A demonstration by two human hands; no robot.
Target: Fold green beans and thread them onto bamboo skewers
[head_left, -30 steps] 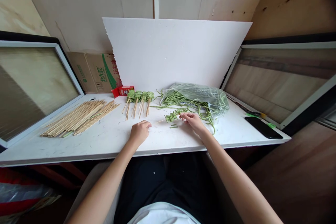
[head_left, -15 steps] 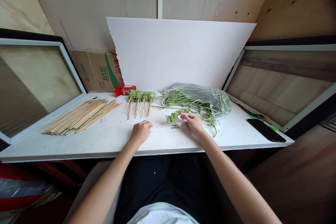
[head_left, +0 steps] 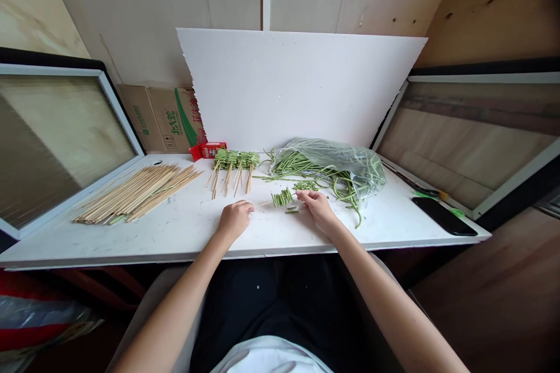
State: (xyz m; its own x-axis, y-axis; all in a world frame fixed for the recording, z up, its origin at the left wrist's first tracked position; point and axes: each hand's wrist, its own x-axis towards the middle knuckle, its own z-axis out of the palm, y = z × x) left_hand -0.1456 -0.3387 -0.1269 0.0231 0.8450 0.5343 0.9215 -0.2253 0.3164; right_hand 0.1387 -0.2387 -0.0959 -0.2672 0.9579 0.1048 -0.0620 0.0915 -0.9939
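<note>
A bamboo skewer (head_left: 264, 204) runs rightward from my left hand (head_left: 235, 220), whose fingers are closed on its left end. Several short green bean pieces (head_left: 282, 197) are threaded side by side along it. At the skewer's right tip my right hand (head_left: 317, 208) has thumb and fingers pinched together; what lies between them is too small to make out. Just behind these fingertips is a small pile of cut bean pieces (head_left: 305, 185). A few loose bean pieces (head_left: 291, 211) lie on the white table between my hands.
Bare skewers (head_left: 135, 192) lie at left. Finished bean skewers (head_left: 236, 159) sit behind my left hand, beside a red box (head_left: 213, 149). Long beans (head_left: 297, 164) spill from a clear plastic bag (head_left: 363, 163). A black phone (head_left: 443, 217) rests at right; a white board (head_left: 297, 87) stands behind.
The right hand has shifted slightly left along the skewer's tip. The threaded bean pieces sit a little further left, while the left hand has stayed in place.
</note>
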